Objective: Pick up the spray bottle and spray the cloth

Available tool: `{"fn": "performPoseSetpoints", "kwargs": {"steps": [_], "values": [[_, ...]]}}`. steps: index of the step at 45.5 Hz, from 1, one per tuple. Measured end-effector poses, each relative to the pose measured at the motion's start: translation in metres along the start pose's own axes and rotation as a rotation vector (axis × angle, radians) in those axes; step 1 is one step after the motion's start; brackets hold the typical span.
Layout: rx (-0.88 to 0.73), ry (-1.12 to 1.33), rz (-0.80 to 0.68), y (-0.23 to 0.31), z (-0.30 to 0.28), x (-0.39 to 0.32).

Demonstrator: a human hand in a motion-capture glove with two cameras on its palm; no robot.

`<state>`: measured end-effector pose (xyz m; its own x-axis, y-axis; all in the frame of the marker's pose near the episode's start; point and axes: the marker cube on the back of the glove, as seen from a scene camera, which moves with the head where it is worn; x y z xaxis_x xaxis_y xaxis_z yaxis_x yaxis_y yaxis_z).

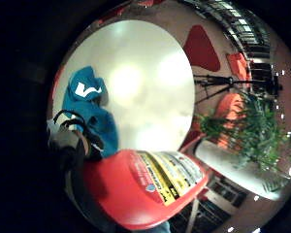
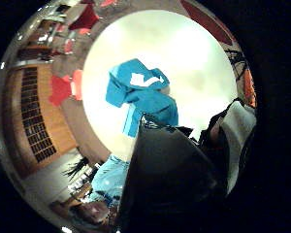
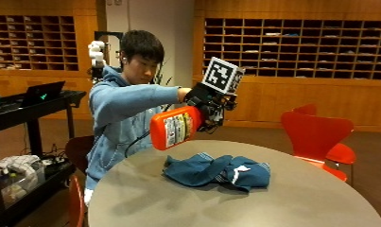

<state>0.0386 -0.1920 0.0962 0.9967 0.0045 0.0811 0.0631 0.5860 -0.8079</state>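
In the outside view a person's gloved right hand point(image 3: 205, 106) grips the neck of a red spray bottle point(image 3: 174, 126) with a yellow and white label, held tilted in the air above the round grey table point(image 3: 303, 198). A crumpled blue cloth point(image 3: 216, 171) lies on the table below and a little in front of the bottle. The little finger side palm view shows the red bottle point(image 1: 145, 191) close to the palm, with the cloth point(image 1: 89, 109) on the tabletop beyond. In the thumb side palm view the cloth point(image 2: 141, 94) lies past a dark part of the bottle point(image 2: 167, 179).
An orange chair point(image 3: 316, 137) stands at the table's far right. A black cart point(image 3: 26, 142) with a laptop and clutter sits to the left of the person. Wooden shelving lines the back wall. A potted plant point(image 1: 252, 128) shows beside the table.
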Motion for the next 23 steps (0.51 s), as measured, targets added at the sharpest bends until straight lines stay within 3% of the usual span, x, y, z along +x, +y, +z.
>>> {"fn": "performPoseSetpoints", "kwargs": {"steps": [11, 23], "values": [[-0.13, 0.086, 0.03, -0.011, 0.038, -0.022], [-0.138, 0.126, 0.019, -0.012, 0.042, -0.025]]}}
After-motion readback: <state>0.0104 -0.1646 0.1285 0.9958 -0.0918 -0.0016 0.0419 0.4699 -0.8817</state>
